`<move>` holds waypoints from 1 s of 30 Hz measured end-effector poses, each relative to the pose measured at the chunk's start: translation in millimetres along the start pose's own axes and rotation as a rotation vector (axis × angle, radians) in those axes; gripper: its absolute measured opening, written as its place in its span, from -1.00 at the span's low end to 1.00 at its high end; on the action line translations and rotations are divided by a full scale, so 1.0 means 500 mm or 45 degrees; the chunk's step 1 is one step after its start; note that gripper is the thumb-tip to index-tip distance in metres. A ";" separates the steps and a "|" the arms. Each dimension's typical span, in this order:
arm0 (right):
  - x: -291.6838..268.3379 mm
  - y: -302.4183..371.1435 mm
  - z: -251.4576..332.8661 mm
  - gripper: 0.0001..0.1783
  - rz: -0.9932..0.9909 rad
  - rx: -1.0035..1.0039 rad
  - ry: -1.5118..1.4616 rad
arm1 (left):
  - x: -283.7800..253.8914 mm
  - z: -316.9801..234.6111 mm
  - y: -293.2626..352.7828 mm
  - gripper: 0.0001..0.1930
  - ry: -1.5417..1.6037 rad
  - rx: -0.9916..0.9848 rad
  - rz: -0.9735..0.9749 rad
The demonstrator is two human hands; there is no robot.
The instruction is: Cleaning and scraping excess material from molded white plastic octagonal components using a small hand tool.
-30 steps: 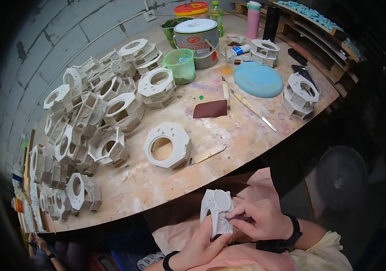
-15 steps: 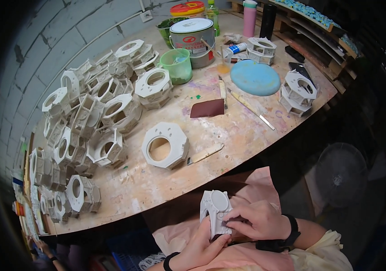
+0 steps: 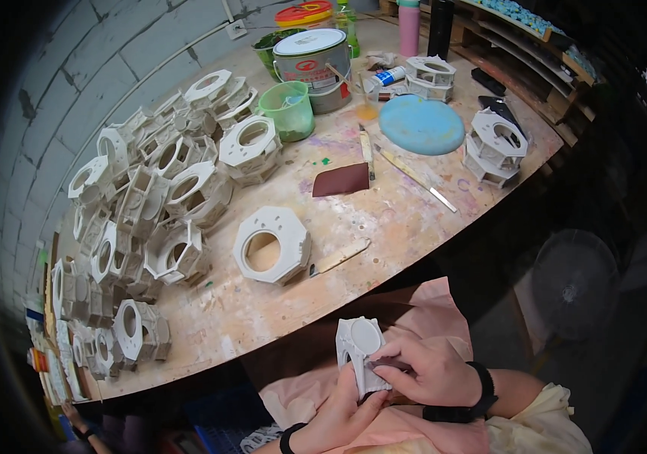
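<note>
Left hand (image 3: pixel 345 414): thumb and fingers are closing round the lower part of a small white cast piece (image 3: pixel 351 333), which is standing nearly upright between the two hands, over the pink apron (image 3: pixel 441 314). Right hand (image 3: pixel 437 371): thumb and forefinger are pinching a dark scrap (image 3: pixel 405 366), mostly hidden, against the near right side of the piece.

Straight beyond the left hand, near the table edge, a pale-handled knife (image 3: pixel 341 258) is lying flat. Just left of it an octagonal casting (image 3: pixel 295 231) is resting, bare wood showing through its round opening. Farther to the left of the left hand, many more white castings (image 3: pixel 187 185) are leaning on one another in a heap.

Containers, all well beyond both hands: a green translucent cup (image 3: pixel 287 117) is holding something bluish, too unclear to name. Just behind it a grey bucket (image 3: pixel 316 72) is sitting with its white lid (image 3: pixel 310 42) on, contents hidden. A dark green tub (image 3: pixel 266 57) is showing partly behind the bucket; a red-and-yellow tub (image 3: pixel 304 15) is standing farther back, closed on top. To the bucket's right, a small clear cup (image 3: pixel 370 94) is showing orange near its base. Farther right, beyond the right hand, a pink bottle (image 3: pixel 409 32) and a black flask (image 3: pixel 439 32) are standing upright.
</note>
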State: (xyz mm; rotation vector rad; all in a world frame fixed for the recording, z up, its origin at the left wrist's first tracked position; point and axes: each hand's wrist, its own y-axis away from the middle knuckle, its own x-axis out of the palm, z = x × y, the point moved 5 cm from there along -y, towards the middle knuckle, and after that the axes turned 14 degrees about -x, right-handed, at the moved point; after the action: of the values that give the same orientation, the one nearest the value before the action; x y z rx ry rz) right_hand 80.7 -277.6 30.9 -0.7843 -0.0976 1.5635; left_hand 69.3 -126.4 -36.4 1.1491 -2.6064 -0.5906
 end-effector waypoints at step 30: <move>-0.052 0.020 -0.022 -0.86 0.012 0.055 0.131 | 0.012 -0.024 0.004 -0.52 0.308 -0.017 0.208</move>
State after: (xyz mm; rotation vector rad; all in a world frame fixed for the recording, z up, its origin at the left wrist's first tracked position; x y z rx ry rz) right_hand 76.6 -307.0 28.4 -0.8308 0.0148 1.5268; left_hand 68.3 -133.1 -24.4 0.9281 -2.4534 -0.4069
